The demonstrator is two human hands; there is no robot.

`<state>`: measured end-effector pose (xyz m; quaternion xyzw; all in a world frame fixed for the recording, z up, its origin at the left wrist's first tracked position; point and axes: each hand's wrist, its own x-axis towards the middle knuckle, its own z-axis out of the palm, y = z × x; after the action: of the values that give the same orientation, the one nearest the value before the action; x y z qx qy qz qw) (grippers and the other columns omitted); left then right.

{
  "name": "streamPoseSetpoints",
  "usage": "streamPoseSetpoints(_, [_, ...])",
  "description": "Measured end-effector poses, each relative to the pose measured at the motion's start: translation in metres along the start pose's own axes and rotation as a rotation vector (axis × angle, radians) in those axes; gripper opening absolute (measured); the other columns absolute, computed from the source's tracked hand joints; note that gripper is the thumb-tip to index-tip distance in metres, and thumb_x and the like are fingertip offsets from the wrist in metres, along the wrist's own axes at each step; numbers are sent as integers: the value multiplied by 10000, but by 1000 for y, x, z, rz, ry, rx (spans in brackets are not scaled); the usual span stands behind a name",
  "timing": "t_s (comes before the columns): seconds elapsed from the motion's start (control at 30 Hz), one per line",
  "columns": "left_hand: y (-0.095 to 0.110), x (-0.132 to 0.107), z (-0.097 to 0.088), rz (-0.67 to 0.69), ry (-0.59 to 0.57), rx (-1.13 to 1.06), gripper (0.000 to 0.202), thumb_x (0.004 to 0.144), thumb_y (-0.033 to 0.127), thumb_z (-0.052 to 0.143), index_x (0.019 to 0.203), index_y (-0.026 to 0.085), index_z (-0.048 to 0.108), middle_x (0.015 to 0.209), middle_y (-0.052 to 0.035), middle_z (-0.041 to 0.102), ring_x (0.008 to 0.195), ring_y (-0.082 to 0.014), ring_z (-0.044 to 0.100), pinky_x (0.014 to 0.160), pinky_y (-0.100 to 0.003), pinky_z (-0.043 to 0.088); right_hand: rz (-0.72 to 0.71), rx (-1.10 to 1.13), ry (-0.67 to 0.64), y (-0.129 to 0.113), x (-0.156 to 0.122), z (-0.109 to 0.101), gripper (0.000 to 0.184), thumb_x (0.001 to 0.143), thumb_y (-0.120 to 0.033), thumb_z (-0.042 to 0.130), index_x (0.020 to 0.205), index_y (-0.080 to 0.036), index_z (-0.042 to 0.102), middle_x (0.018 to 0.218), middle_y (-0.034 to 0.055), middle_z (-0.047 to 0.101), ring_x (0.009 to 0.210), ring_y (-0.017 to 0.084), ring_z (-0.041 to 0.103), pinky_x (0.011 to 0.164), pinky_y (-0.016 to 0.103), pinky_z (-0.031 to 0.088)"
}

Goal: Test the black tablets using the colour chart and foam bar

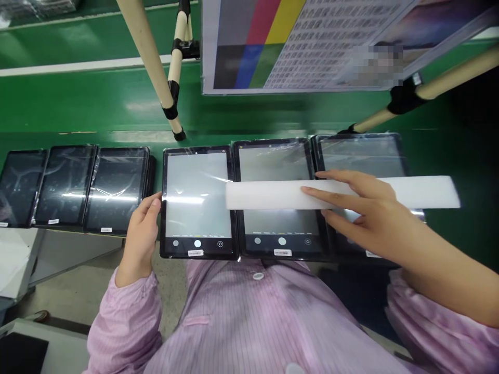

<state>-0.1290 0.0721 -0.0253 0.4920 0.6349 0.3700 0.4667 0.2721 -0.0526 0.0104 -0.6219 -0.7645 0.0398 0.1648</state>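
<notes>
Three lit tablets lie side by side at the near edge of the green bench: the left one (197, 200), the middle one (278, 228) and the right one (360, 153). Each shows a pale camera screen. A long white foam strip (268, 195) lies across the middle and right tablets. My right hand (360, 210) rests flat on that strip, fingers spread and pointing left. My left hand (141, 236) grips the left edge of the left tablet, thumb near its corner.
Three dark tablets (70, 184) sit in a row to the left. A colour test chart (296, 41) hangs above the bench on beige tube frames (150, 62). A grey shelf (58, 249) stands lower left. My pink striped sleeves fill the foreground.
</notes>
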Motion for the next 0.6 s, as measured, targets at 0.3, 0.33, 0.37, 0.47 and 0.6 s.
streamPoseSetpoints(0.3, [48,-1,9,-5,-51,-275,330,815,467,721,1043,227,737,970,-24,754,861,-191,699,762,-293,548,-47,-101,76,1,-1,9,370,960,-216,456,1255,-259,674,1301,117,613,1142,313,604,966,544,439])
streamPoseSetpoints(0.33, [50,-2,11,-27,-88,-307,387,809,482,731,1106,234,731,1040,-38,760,932,-215,711,818,-323,562,-60,-113,87,1,-1,9,368,958,-205,455,1246,-254,680,1294,116,618,1121,305,611,956,534,441])
streamPoseSetpoints(0.37, [50,-3,12,-51,-115,-330,457,800,499,744,1172,236,718,1112,-56,757,1013,-243,710,882,-360,564,-72,-124,98,2,0,10,367,954,-193,458,1236,-253,686,1287,114,623,1102,297,618,945,522,443])
streamPoseSetpoints(0.47, [48,-6,13,-54,-105,-366,600,754,523,799,1259,217,692,1201,-100,742,1144,-295,681,1000,-430,537,-122,-165,136,2,2,9,369,937,-164,473,1218,-247,697,1266,115,638,1079,291,625,906,489,448])
streamPoseSetpoints(0.6, [49,-8,2,160,18,-415,532,761,512,812,1223,267,717,1250,-79,727,1143,-264,687,1010,-392,542,-220,-182,222,-3,11,-1,366,919,-149,516,1238,-225,677,1253,139,639,1063,290,627,861,452,457])
